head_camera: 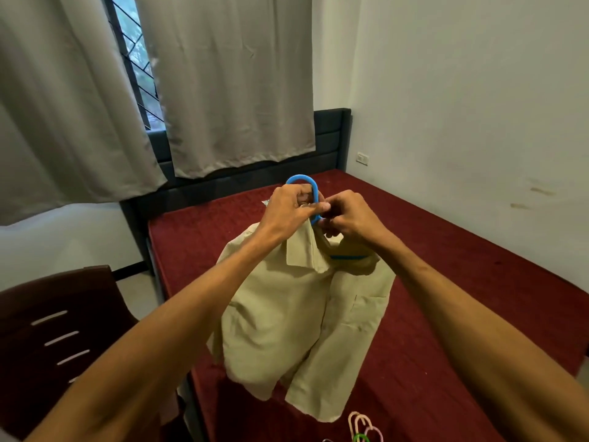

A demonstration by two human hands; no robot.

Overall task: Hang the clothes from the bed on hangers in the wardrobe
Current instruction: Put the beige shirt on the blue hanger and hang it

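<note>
A pale yellow-green collared shirt [299, 317] hangs in the air over the bed [462, 282], draped on a blue plastic hanger [307, 183]. The hanger's hook sticks up above my hands and part of its bar shows inside the collar. My left hand [288, 212] pinches the collar at the hanger's neck. My right hand [347, 215] grips the other side of the collar, touching the left hand. The wardrobe is out of view.
The bed has a dark red cover and a dark headboard [331, 138] under grey curtains [236, 84]. A dark brown chair [57, 330] stands at lower left. Several pastel hanger hooks [363, 425] lie on the bed's near edge. A white wall [478, 106] runs along the right.
</note>
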